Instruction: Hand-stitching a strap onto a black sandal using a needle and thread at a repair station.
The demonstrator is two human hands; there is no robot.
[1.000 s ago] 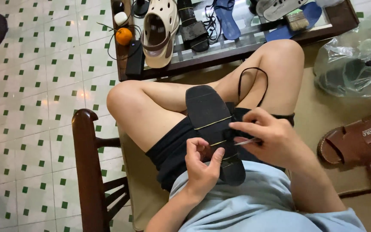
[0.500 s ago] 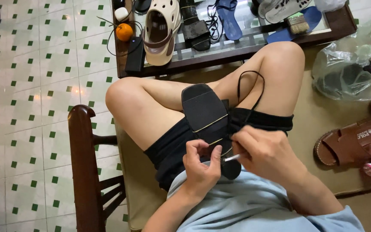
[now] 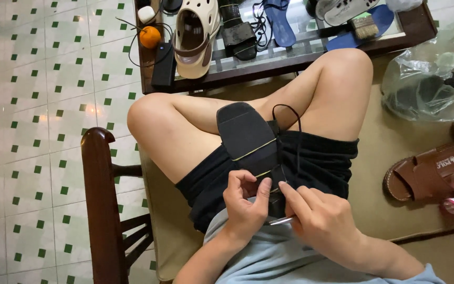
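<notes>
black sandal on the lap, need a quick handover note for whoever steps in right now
Left hand: grips the near end of the black sandal, thumb on its sole.
Right hand: holds a thin metal tool at that same end.
Sandal lies sole up on the lap; a black thread loops from its right edge.
Done: two pale lines cross the sole.
Left: the near end is in hand, its state hidden by the fingers.

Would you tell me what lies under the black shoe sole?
The black shoe sole rests on the black shorts; both hands cover its near end, the right hand holding a metal tool.
</notes>
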